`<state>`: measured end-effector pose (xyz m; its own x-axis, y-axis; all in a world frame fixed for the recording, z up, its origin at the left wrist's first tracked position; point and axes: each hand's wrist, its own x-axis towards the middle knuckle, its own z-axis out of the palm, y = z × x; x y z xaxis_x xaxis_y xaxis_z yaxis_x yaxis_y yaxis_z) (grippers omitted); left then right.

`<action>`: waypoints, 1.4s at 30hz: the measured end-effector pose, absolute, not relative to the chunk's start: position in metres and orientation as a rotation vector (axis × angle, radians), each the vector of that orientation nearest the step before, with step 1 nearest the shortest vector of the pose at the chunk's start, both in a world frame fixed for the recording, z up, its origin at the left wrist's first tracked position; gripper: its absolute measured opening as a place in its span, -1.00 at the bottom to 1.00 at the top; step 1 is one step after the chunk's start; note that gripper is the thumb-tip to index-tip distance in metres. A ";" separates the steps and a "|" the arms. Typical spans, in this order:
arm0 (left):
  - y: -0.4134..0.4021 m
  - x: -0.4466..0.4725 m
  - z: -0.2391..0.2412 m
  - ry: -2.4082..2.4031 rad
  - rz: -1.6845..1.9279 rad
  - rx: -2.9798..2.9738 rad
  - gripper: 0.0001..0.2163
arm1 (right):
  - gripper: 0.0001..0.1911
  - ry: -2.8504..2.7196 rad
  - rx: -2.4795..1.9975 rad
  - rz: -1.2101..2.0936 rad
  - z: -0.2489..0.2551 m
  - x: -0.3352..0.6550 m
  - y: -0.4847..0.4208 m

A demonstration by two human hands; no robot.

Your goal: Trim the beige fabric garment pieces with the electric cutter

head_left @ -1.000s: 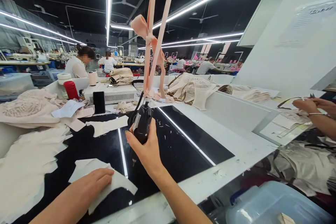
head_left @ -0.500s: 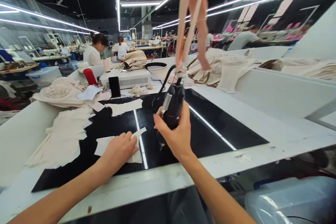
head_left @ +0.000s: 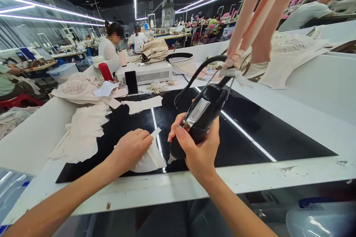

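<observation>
My right hand (head_left: 198,144) is wrapped around a black corded hand tool (head_left: 204,109) with a silver lever and a small metal tip. The tool hangs from pink fabric straps (head_left: 250,26) and tilts so that its tip points down and left, beside the edge of a cream fabric piece (head_left: 148,159). Over that piece lies my left hand (head_left: 133,148), its fingers curled together on the cloth, partly hiding it. Whether the tip touches the fabric I cannot tell. Beneath both hands is a glossy black sheet (head_left: 244,129).
Stacked cream pieces (head_left: 86,129) lie at left, and a single strip (head_left: 143,104) farther back. Behind stand a phone (head_left: 131,82), a white vented box (head_left: 147,73) and a red thread cone (head_left: 105,72). White side walls (head_left: 319,77) bound the table. Other people sit farther off.
The tool has tilted over, its top leaning right and its tip now next to the fabric piece. The fabric has turned slightly under my left hand. The whole view has shifted.
</observation>
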<state>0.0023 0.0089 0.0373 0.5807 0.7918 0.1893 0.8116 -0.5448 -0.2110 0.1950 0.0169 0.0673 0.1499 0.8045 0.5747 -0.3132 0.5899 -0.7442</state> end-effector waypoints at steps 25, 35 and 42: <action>-0.005 -0.027 0.011 -1.001 -0.500 -2.645 -0.79 | -0.56 -1.130 -0.478 0.854 0.057 0.180 0.019; -0.015 -0.020 0.017 -1.205 -0.360 -2.604 -0.79 | -0.56 -1.154 -0.476 0.850 0.057 0.182 0.016; -0.025 -0.007 0.025 -1.078 -0.478 -2.501 -0.78 | -0.58 -1.159 -0.537 0.831 0.056 0.183 0.016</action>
